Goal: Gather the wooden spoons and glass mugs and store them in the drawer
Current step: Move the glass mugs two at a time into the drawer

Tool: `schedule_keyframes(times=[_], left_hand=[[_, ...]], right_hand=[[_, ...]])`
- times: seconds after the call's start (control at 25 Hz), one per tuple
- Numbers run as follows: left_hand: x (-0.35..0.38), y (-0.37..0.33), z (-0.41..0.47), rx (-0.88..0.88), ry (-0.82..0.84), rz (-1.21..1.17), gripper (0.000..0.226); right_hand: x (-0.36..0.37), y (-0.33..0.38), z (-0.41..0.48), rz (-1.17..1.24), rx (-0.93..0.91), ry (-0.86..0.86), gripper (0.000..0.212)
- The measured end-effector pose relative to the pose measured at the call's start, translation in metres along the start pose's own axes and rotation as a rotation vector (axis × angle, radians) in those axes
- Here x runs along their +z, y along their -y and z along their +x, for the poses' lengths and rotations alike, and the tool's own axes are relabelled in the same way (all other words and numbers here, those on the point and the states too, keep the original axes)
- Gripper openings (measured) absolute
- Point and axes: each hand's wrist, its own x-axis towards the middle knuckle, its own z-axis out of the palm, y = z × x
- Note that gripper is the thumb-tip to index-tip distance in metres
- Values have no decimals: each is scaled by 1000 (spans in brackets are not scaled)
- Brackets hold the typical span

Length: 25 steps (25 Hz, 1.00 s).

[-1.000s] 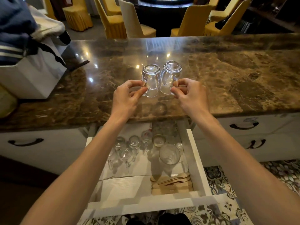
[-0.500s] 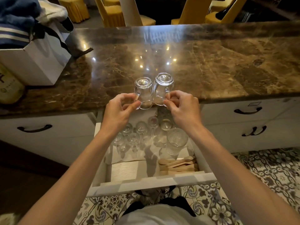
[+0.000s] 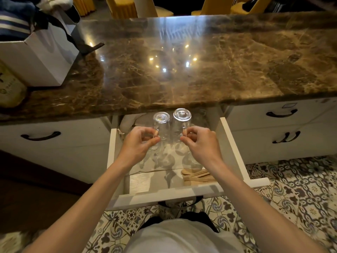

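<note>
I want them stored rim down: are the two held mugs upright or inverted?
Inverted. The left mug and right mug both show thick bases on top, rims pointing down over the open drawer.

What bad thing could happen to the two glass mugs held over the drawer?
The left upside-down clear glass mug and right upside-down clear glass mug hang side by side and could clink and chip. The left hand and right hand only pinch the handles; one might slip. Clear glasses already crowd the white drawer beneath and could get knocked.
</note>
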Motion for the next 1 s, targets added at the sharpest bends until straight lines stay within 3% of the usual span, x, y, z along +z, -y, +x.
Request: schedule_keyframes(times=[0.48, 0.64, 1.0], left_hand=[[30, 38, 5, -284, 142, -48, 14], [35, 44, 3, -317, 150, 0, 17], [53, 48, 9, -365, 121, -45, 20]], right_hand=[[36, -34, -12, -98, 304, 197, 14], [49, -41, -10, -113, 444, 176, 23], [85, -53, 5, -60, 709, 59, 16]])
